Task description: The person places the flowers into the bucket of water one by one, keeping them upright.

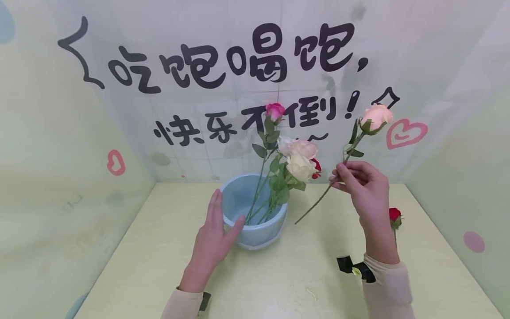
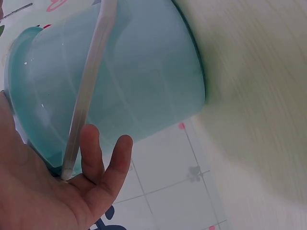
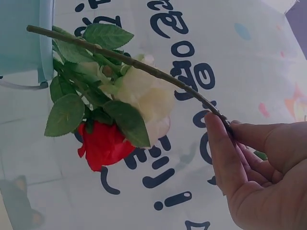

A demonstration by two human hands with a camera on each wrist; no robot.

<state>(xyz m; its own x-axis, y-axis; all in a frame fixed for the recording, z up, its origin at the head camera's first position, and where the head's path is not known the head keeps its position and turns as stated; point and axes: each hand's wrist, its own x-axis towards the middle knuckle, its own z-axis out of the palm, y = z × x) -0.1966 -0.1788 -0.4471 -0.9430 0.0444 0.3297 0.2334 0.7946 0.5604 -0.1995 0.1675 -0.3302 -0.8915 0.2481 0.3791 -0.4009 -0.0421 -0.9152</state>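
A light blue bucket (image 1: 259,232) stands on the table, tilted slightly, with artificial roses inside. My left hand (image 1: 211,235) rests on its left rim, fingers fairly straight and thumb at the front edge. In the left wrist view, the bucket's pale handle (image 2: 86,91) passes beside that hand's fingers. Right of the bucket, my right hand (image 1: 364,186) pinches the stem of a pale pink rose (image 1: 376,118), bloom up, lower stem angled toward the bucket. The bucket holds a magenta rose (image 1: 275,111), a cream rose (image 1: 301,167), a whitish-pink rose (image 1: 304,148) and a red rose (image 3: 105,146).
Another red rose (image 1: 395,216) lies on the pale table (image 1: 159,266), partly behind the right forearm. Printed wall sheets (image 1: 199,26) with dark lettering enclose the table at the back and sides. Black straps (image 1: 345,264) hang near the right cuff.
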